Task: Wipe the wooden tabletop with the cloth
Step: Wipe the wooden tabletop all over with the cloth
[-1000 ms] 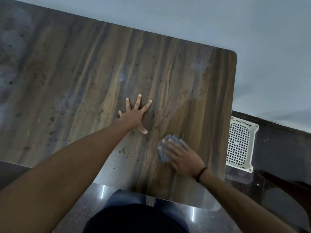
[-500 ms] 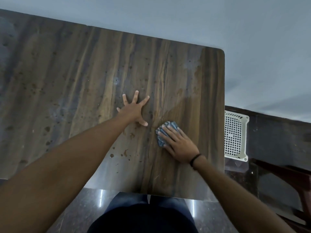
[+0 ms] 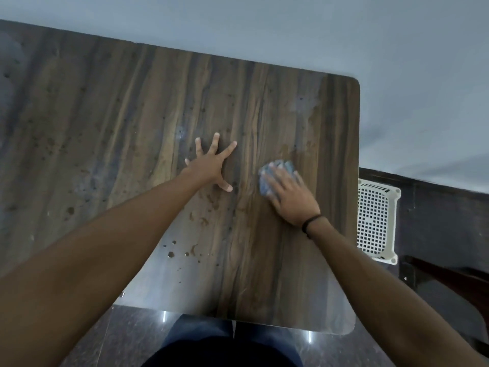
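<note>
Just right of the left hand (image 3: 211,168), which lies splayed flat on the wooden table (image 3: 119,115), the right hand (image 3: 292,200) presses a crumpled blue cloth (image 3: 264,181) under flat fingers, neither grip clenched. The cloth has slid away from the person, drawing level with the left hand. Brown spots (image 3: 197,219) below that hand look unwiped.

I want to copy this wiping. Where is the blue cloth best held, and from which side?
Probably from above, on its bunched top. The cloth lies as a low wad on the tabletop, so the right hand presses it flat, coming from the near right.
</note>
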